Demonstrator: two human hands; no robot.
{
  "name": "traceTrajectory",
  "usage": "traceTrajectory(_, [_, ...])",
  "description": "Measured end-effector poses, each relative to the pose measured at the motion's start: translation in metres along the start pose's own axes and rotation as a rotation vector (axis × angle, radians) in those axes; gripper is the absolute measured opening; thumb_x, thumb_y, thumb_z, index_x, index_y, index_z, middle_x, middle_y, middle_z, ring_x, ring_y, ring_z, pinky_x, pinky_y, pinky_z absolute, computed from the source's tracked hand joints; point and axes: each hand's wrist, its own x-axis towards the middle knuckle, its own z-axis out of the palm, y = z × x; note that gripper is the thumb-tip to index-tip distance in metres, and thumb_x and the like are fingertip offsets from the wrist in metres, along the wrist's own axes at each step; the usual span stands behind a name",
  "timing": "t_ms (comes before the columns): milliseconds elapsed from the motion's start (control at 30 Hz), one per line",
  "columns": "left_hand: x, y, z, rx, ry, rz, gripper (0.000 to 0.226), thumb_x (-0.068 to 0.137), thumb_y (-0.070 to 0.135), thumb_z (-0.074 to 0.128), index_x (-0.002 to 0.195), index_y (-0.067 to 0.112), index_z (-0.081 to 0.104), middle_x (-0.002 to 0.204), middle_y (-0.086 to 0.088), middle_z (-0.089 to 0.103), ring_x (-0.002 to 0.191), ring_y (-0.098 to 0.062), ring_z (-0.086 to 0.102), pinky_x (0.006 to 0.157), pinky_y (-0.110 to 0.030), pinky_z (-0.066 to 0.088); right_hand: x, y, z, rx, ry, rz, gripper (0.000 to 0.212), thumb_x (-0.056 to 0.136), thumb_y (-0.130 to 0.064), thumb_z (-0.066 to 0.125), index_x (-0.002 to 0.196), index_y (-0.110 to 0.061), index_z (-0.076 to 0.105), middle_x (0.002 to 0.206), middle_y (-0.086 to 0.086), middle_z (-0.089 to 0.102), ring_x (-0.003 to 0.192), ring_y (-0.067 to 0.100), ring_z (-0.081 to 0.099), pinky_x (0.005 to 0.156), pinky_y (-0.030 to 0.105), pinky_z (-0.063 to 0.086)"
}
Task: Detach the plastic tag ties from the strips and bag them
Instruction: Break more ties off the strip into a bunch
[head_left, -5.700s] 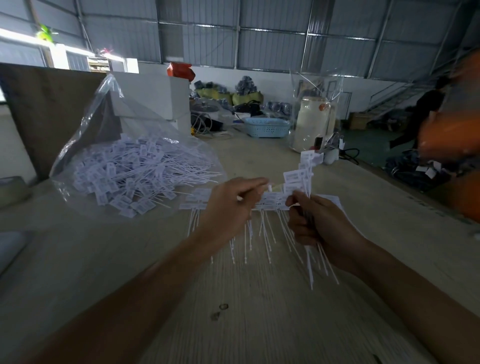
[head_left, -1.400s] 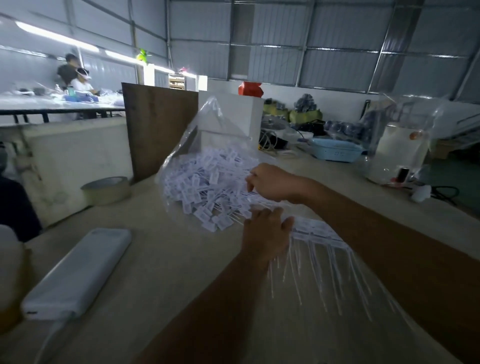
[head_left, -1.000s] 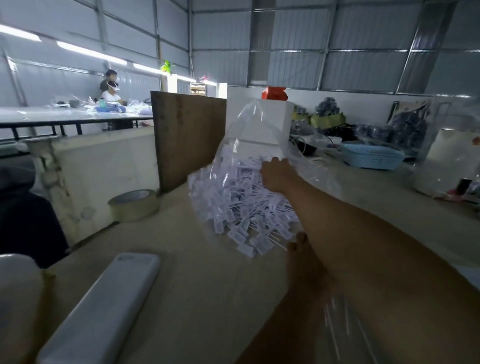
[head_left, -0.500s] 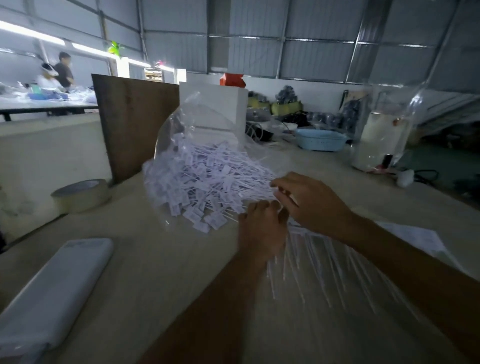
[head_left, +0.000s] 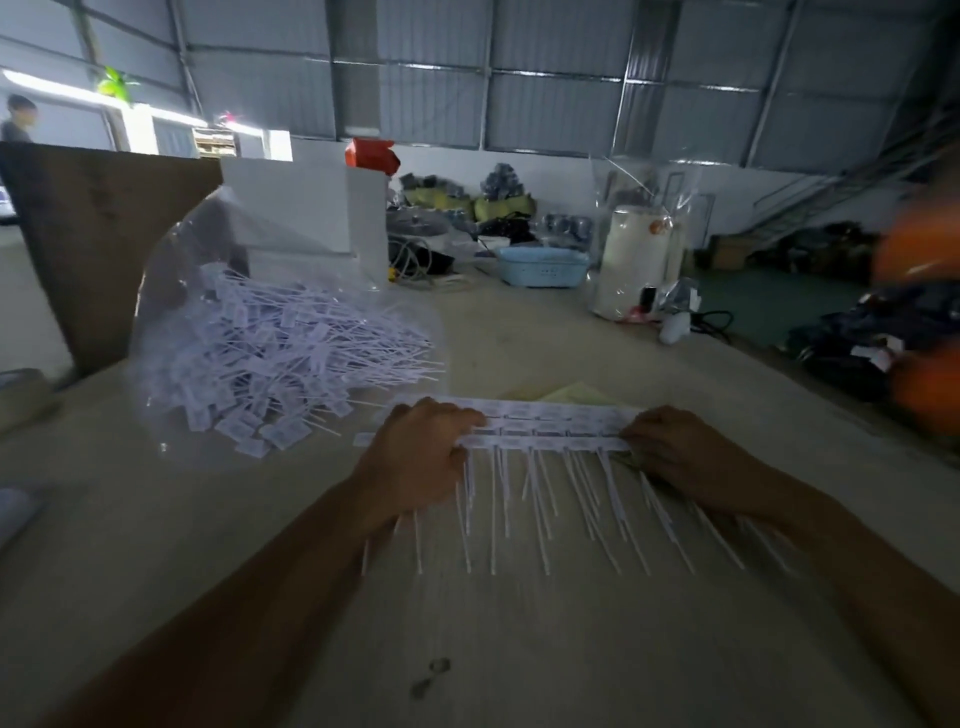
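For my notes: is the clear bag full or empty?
Partly full: loose tag ties fill the lower half of the clear bag; its upper part is empty.

Your bare forearms reach forward from five and seven o'clock. Your left hand (head_left: 415, 457) curls its fingers over one end of the strip (head_left: 545, 434); your right hand (head_left: 680, 452) grips the other, knuckles up.

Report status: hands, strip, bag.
Left hand and right hand each grip an end of the tie strip. Strip flat on table, ties attached. Bag at left, open, nothing blocking.
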Motion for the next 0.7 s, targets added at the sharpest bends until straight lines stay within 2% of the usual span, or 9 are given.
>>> traceTrajectory(133, [0.002,0.011,-0.004,-0.060,0.104,0.017,0.039,0.087,0.014,0.065,0.124,0.026,0.065,0.117,0.000,0.066,0.110,-0.024,0.058,0.094,-0.037,0.045,0.003,-0.007,0.003,0.012,0.096,-0.018,0.015,0.091,-0.016,0.067,0.104,-0.013,0.073,0.109,0.012,0.066,0.099,0.029,0.062,0.084,0.034,0.048])
traceTrajectory(200, [0.003,0.016,-0.011,-0.148,0.187,0.081,0.032,0.085,0.007,0.066,0.116,0.015,0.069,0.107,-0.008,0.068,0.099,-0.029,0.063,0.087,-0.040,0.050,-0.001,-0.010,-0.010,0.066,0.146,0.082,0.010,0.092,-0.026,0.065,0.100,-0.020,0.068,0.103,0.003,0.064,0.088,0.014,0.058,0.074,0.028,0.044])
traceTrajectory(267, [0.005,0.017,-0.021,-0.195,0.283,0.151,0.024,0.083,0.006,0.063,0.106,0.005,0.071,0.100,-0.013,0.068,0.091,-0.031,0.065,0.082,-0.036,0.049,-0.006,-0.006,-0.026,0.192,0.166,0.136,0.011,0.092,-0.035,0.063,0.097,-0.026,0.062,0.095,-0.008,0.063,0.079,-0.002,0.054,0.064,0.019,0.040])
traceTrajectory(333, [0.005,0.016,-0.032,-0.189,0.358,0.195,0.023,0.081,0.010,0.063,0.102,0.003,0.072,0.097,-0.013,0.068,0.088,-0.028,0.064,0.079,-0.030,0.044,-0.014,-0.005,-0.045,0.285,0.176,0.173,0.009,0.092,-0.040,0.062,0.093,-0.031,0.061,0.089,-0.016,0.063,0.078,-0.007,0.056,0.064,0.017,0.040])
traceTrajectory(433, [0.004,0.015,-0.041,-0.168,0.412,0.204,0.021,0.084,0.009,0.072,0.104,0.007,0.073,0.099,-0.008,0.068,0.085,-0.021,0.063,0.077,-0.025,0.045,-0.022,-0.009,-0.063,0.425,0.199,0.190,0.011,0.093,-0.036,0.062,0.088,-0.027,0.068,0.087,-0.011,0.068,0.073,-0.001,0.061,0.067,0.024,0.045])
traceTrajectory(533, [0.003,0.010,-0.047,-0.144,0.405,0.165,0.025,0.079,0.006,0.079,0.104,0.013,0.075,0.098,-0.003,0.068,0.080,-0.016,0.063,0.074,-0.024,0.046,-0.026,-0.007,-0.067,0.493,0.118,0.225,0.018,0.095,-0.036,0.062,0.091,-0.021,0.070,0.086,-0.003,0.069,0.072,0.009,0.064,0.062,0.028,0.051])
traceTrajectory(633, [-0.002,-0.001,-0.050,-0.170,0.350,0.150,0.024,0.077,0.006,0.078,0.100,0.014,0.075,0.096,-0.004,0.070,0.085,-0.023,0.067,0.079,-0.033,0.052,-0.030,-0.007,-0.063,0.701,-0.011,0.235,0.014,0.095,-0.030,0.063,0.093,-0.020,0.072,0.084,0.005,0.071,0.070,0.015,0.065,0.059,0.028,0.053])
traceTrajectory(700, [-0.004,-0.006,-0.047,-0.151,0.257,0.113,0.027,0.078,0.002,0.071,0.102,0.013,0.075,0.099,-0.006,0.070,0.092,-0.028,0.067,0.083,-0.037,0.052,-0.029,-0.009,-0.060,0.835,-0.015,0.214,0.011,0.095,-0.024,0.064,0.094,-0.021,0.074,0.083,0.009,0.070,0.067,0.015,0.063,0.059,0.026,0.052])
